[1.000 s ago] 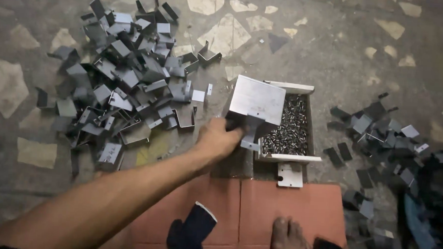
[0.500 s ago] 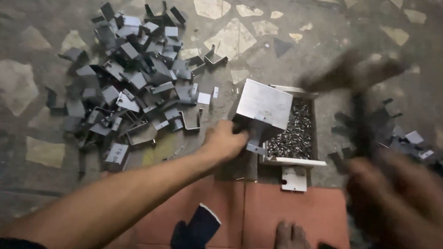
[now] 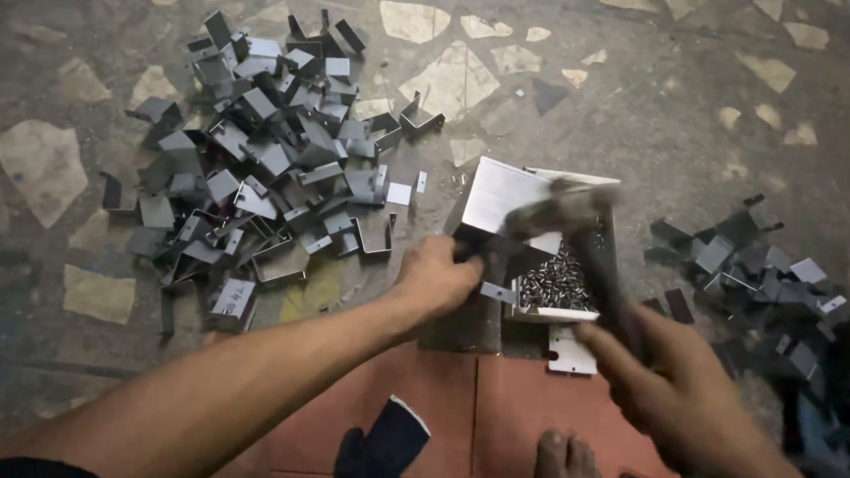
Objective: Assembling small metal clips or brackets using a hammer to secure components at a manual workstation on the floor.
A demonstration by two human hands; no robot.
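Two hands work a riveting step: the left hand [image 3: 435,280] pinches a bracket [image 3: 503,209] at 9 o'clock of the rivet box [image 3: 559,285], the right hand [image 3: 672,388] grips a hammer [image 3: 578,227], which probably needs a square blow.

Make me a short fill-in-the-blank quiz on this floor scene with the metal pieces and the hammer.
1. The right hand swings a ____.
2. The left hand steadies a bent metal piece beside the box of ____.
3. The big pile of bent metal pieces lies on the person's ____ side.

Missing words: hammer; screws; left
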